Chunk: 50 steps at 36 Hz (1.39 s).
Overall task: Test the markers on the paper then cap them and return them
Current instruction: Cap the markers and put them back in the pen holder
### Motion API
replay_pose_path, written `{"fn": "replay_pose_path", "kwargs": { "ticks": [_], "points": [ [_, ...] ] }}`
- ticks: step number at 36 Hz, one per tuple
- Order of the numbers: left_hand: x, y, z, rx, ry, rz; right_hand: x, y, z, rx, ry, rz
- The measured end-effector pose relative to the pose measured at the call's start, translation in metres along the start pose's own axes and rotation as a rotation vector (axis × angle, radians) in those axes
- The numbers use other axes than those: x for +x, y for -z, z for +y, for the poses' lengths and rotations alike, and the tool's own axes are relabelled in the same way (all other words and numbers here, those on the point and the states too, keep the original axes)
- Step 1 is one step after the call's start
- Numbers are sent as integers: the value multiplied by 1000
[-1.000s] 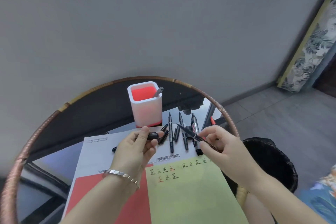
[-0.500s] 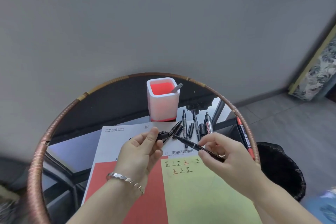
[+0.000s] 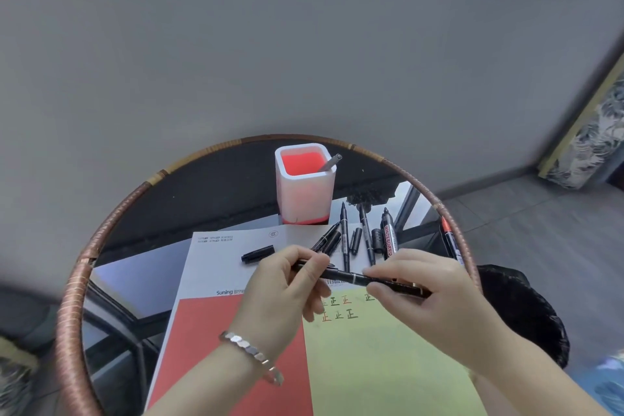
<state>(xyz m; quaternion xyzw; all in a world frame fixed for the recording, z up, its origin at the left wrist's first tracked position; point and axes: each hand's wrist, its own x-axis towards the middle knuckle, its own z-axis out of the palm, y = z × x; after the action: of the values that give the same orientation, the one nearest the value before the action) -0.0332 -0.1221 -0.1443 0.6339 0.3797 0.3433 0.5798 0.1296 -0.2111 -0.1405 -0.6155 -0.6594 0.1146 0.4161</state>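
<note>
Both hands hold one thin black marker (image 3: 351, 278) level above the paper (image 3: 388, 365). My left hand (image 3: 280, 294) pinches the black cap on its left end. My right hand (image 3: 429, 294) grips the barrel at the other end. The cap sits against the marker's tip. Written test characters (image 3: 339, 309) show on the paper's yellow-green part under my hands. Several more black markers (image 3: 368, 236) and loose caps lie on the paper's top edge. A white pen holder (image 3: 305, 184) with a red inside stands behind them, one grey pen in it.
A round glass table with a woven copper rim (image 3: 72, 297) carries everything. A loose black cap (image 3: 258, 253) lies on the white part of the paper. A red-and-black marker (image 3: 450, 240) rests near the right rim. A dark woven basket (image 3: 526, 311) sits on the floor at right.
My left hand brought the cap rightward onto the marker's tip. The two hands have come together, and the marker now lies more level. The view shifted slightly.
</note>
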Motion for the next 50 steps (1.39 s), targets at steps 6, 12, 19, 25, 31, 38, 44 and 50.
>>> {"fn": "replay_pose_path", "kwargs": {
  "ticks": [6, 12, 19, 25, 31, 38, 44, 50],
  "points": [
    [0, -6, -2, 9, -96, -20, 7, -4, -3, 64, 43, 48],
    [1, -6, -6, 71, -249, -17, 11, -8, -4, 315, -139, 76],
    [9, -4, -2, 79, -300, -22, 14, -10, 1, 522, -285, 11],
    [19, -13, 11, -342, -11, 310, 14, -6, 12, 174, -204, 16],
    [39, 6, 45, -66, -636, 664, 4, 14, 55, -239, -352, 191],
    [84, 1, 54, 151, -771, 594, -3, 18, 87, -565, -669, 117],
    [113, -1, 31, 393, -521, 459, -1, 15, 90, -528, -706, 100],
    [92, -15, 20, 756, -647, 500, 2, 19, 93, -409, -743, 120]
  ]
}}
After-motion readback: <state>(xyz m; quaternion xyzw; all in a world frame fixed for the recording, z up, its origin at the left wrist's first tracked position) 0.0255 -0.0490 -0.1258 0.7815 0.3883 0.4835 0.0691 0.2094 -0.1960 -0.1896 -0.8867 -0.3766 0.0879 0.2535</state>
